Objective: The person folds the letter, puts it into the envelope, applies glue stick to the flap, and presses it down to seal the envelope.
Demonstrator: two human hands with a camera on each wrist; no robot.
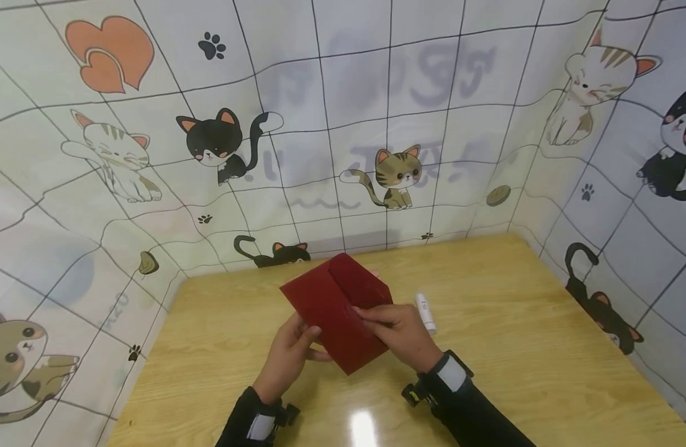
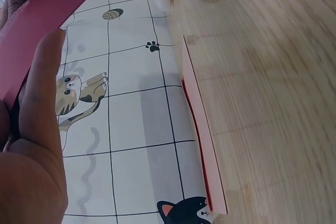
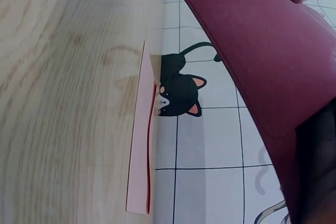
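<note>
A dark red paper envelope [image 1: 326,304] is held tilted above the table, its pointed flap [image 1: 365,282] facing the upper right. My left hand [image 1: 287,354] grips its lower left edge, the thumb on top and the fingers underneath. With thumb and fingers my right hand [image 1: 401,332] pinches the envelope near its right side, by the flap's lower end. In the left wrist view, a straight left finger shows along the underside of the red paper [image 2: 31,40]. The right wrist view has the envelope's broad red face [image 3: 262,51] across its upper right.
A white tube [image 1: 424,312] lies on the wooden table [image 1: 488,372], right of the envelope. Behind the envelope, a flat pink and red paper piece [image 2: 202,140] lies near the back wall. Cloth printed with cats [image 1: 298,136] covers the walls behind and at both sides.
</note>
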